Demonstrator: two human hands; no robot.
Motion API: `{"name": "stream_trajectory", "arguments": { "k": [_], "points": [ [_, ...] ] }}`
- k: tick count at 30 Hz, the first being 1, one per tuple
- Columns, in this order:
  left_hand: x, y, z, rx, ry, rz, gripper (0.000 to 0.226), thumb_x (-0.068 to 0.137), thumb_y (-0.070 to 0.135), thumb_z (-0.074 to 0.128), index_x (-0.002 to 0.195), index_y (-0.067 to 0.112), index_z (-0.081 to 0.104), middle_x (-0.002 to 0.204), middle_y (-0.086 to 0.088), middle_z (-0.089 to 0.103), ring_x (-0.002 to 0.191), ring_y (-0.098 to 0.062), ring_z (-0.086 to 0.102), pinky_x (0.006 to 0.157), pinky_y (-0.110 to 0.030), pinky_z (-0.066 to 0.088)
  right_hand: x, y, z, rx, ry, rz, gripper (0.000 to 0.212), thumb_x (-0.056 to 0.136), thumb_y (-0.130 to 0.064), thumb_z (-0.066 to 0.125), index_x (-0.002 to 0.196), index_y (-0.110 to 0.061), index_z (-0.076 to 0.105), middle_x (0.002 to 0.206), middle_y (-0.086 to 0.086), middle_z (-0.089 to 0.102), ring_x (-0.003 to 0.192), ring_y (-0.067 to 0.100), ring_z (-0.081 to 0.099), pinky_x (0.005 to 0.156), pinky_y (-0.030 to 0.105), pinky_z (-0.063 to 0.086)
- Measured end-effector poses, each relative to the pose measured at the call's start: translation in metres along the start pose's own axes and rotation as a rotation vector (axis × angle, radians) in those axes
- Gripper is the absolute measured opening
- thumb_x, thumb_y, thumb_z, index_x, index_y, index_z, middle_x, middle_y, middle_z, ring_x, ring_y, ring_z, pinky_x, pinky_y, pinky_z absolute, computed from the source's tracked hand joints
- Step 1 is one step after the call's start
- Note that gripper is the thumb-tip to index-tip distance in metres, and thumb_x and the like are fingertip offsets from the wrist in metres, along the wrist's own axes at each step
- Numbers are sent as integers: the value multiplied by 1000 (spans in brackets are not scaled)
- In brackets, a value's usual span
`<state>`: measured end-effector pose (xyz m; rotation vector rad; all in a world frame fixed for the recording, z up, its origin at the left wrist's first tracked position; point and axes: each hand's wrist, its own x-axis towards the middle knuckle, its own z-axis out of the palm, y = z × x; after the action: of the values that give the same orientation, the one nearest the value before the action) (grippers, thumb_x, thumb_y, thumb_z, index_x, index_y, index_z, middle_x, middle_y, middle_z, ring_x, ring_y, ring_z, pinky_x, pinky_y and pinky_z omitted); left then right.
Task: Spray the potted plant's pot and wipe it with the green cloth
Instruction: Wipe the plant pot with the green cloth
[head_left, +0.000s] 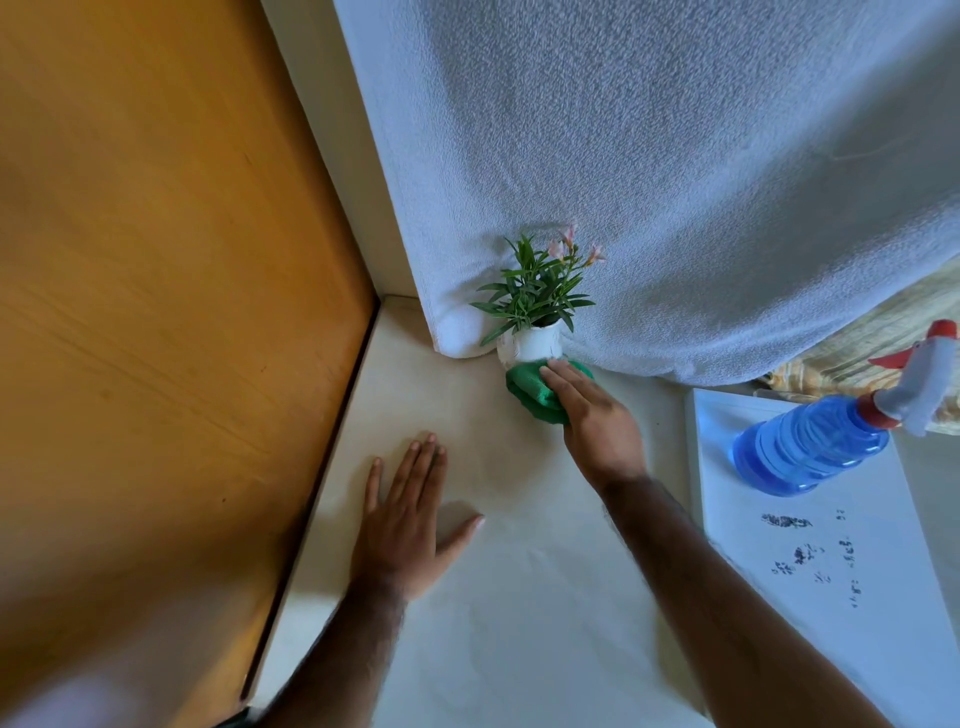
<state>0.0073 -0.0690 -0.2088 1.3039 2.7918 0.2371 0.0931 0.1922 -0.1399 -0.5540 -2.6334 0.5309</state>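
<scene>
A small white pot with green leaves and pink flowers stands on the pale table, against a white towel-like cloth. My right hand presses the folded green cloth against the pot's lower front. The cloth hides the base of the pot. Flat on the table to the left lies my left hand, fingers spread and holding nothing. A blue spray bottle with a white and red trigger head stands at the right, apart from both hands.
The white textured cloth hangs behind the pot. An orange-brown wooden panel borders the table on the left. The spray bottle sits on a white printed board at the right. Yellow patterned fabric shows behind it.
</scene>
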Motion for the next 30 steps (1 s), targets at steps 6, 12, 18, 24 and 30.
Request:
{"name": "stream_trajectory", "arguments": {
  "k": [6, 12, 18, 24, 30],
  "points": [
    [1, 0, -2, 20, -38, -6, 99, 92, 84, 27, 165, 18, 14, 175, 0, 14, 161, -16, 14, 127, -61, 20, 21, -11, -3, 78, 142, 126, 71, 72, 19, 65, 135, -13, 65, 142, 7, 62, 123, 27, 64, 88, 36, 56],
    [2, -1, 0, 20, 9, 0, 98, 92, 83, 28, 164, 18, 19, 174, -1, 19, 160, -17, 18, 126, -61, 23, 8, -7, 6, 41, -11, 146, 71, 72, 16, 66, 135, -16, 66, 143, 5, 61, 123, 25, 64, 87, 37, 57],
    [1, -2, 4, -4, 60, 9, 95, 92, 80, 35, 163, 17, 26, 173, -1, 23, 159, -16, 21, 126, -60, 22, -3, -6, -3, 30, -49, 143, 63, 78, 13, 63, 135, -14, 66, 142, 6, 62, 122, 28, 65, 88, 41, 58],
    [0, -3, 0, -1, 27, -5, 96, 91, 79, 37, 163, 18, 24, 173, 0, 22, 159, -15, 20, 128, -59, 18, -36, -5, -45, 25, 71, 69, 70, 73, 17, 68, 135, -13, 65, 141, 6, 63, 125, 26, 62, 92, 36, 55],
    [-3, 1, -8, -11, 29, -23, 95, 90, 78, 39, 162, 17, 28, 172, -1, 25, 158, -15, 25, 127, -59, 21, -120, 35, -99, -84, 68, 67, 77, 68, 19, 71, 137, -15, 64, 145, 2, 60, 130, 22, 59, 94, 30, 50]
  ]
}}
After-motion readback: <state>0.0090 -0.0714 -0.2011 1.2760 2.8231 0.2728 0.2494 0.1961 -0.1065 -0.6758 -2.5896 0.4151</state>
